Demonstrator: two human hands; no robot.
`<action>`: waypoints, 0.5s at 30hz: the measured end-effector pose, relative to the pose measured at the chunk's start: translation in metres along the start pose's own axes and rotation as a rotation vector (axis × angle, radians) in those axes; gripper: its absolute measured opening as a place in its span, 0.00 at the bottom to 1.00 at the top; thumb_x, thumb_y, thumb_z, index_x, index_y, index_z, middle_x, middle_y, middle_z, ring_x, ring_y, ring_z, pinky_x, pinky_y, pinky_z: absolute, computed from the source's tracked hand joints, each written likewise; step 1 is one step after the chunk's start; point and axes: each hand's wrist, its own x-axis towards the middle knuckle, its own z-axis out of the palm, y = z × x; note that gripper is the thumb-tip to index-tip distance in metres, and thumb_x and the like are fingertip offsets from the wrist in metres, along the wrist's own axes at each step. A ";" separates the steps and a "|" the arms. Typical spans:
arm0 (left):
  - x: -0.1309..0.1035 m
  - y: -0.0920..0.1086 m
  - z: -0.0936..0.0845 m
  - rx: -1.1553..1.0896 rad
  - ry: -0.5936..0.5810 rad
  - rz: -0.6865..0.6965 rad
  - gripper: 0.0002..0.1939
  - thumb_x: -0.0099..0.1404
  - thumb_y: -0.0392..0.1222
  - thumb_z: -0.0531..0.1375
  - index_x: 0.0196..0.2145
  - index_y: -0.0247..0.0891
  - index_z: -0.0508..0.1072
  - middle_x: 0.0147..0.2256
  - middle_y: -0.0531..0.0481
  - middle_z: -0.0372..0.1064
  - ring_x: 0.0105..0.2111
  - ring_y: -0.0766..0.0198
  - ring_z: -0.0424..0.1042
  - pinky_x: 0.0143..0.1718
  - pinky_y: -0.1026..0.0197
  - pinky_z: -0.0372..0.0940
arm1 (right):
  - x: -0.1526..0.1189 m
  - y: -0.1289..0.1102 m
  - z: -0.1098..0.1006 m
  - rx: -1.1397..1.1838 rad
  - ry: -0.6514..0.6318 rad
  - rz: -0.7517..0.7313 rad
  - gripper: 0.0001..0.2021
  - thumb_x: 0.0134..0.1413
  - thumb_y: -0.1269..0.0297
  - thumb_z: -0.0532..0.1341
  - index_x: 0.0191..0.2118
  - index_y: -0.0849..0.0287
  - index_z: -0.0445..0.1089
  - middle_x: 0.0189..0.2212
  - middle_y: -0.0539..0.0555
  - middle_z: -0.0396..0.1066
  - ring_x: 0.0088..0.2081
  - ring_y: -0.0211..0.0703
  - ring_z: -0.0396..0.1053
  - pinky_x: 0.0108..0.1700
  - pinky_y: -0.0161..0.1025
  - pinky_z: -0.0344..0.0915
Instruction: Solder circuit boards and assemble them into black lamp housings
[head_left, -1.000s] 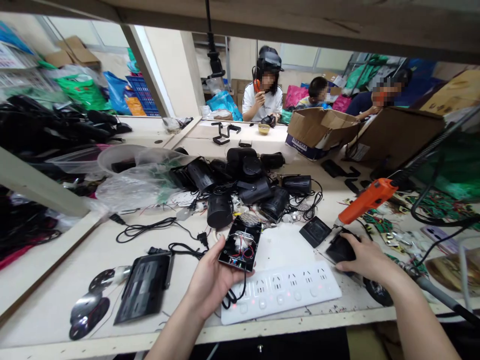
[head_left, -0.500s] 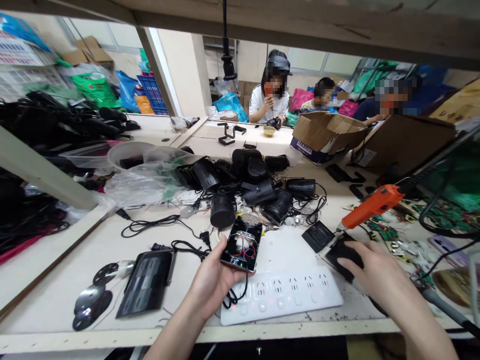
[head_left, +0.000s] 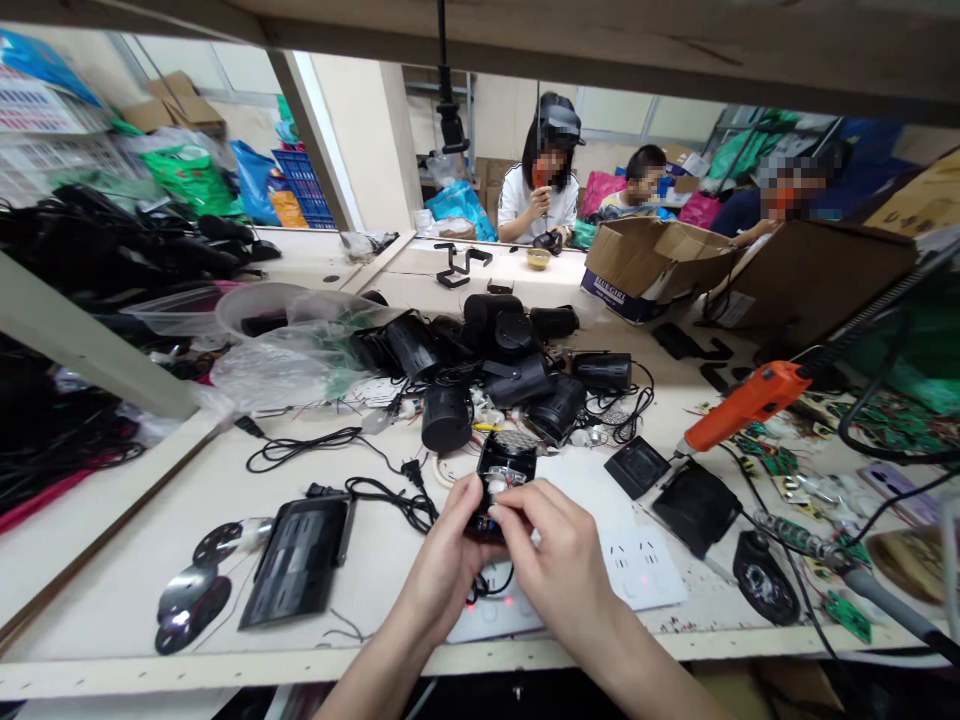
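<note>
My left hand [head_left: 448,550] is wrapped round a small open black housing [head_left: 528,462] with electronic parts inside, near the bench's front. The fingers of my right hand [head_left: 559,550] are closed together over the housing's inside; what they pinch, if anything, is hidden. Beneath both hands lies a white power strip [head_left: 645,575] with red lights, a black cable looping over it. To the right, an orange electric screwdriver [head_left: 746,408] leans with its tip near a flat black piece [head_left: 637,467] and a black cover [head_left: 696,507].
Several black cylindrical housings [head_left: 514,380] are piled mid-bench. A slotted black housing [head_left: 296,562] lies left beside metal discs [head_left: 187,590]. Green circuit boards [head_left: 776,460] and a soldering iron [head_left: 892,600] are at right. Cardboard boxes [head_left: 645,265] and people [head_left: 551,170] are beyond.
My right hand has left the black cover at the right and come over to the housing in my left hand. A round black part at the right is now uncovered.
</note>
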 end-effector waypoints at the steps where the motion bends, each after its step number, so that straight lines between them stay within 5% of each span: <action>1: 0.000 -0.001 0.000 -0.006 -0.002 0.016 0.13 0.60 0.48 0.66 0.38 0.38 0.73 0.35 0.52 0.72 0.38 0.63 0.72 0.39 0.64 0.70 | -0.001 0.000 0.003 -0.023 -0.016 -0.028 0.08 0.63 0.73 0.55 0.36 0.59 0.71 0.30 0.54 0.72 0.33 0.43 0.71 0.36 0.39 0.69; 8: 0.003 0.000 0.003 0.016 -0.002 0.018 0.13 0.56 0.42 0.69 0.38 0.39 0.73 0.33 0.54 0.71 0.34 0.69 0.70 0.36 0.70 0.67 | -0.008 0.008 0.016 -0.096 -0.047 -0.121 0.11 0.65 0.74 0.50 0.34 0.60 0.67 0.29 0.55 0.65 0.33 0.45 0.65 0.34 0.41 0.67; 15: 0.002 0.002 0.005 0.135 0.052 -0.015 0.21 0.51 0.40 0.72 0.42 0.38 0.72 0.36 0.49 0.75 0.34 0.62 0.73 0.33 0.63 0.69 | -0.014 0.012 -0.010 0.140 -0.130 -0.047 0.06 0.61 0.74 0.54 0.38 0.57 0.66 0.35 0.54 0.72 0.37 0.43 0.71 0.40 0.39 0.71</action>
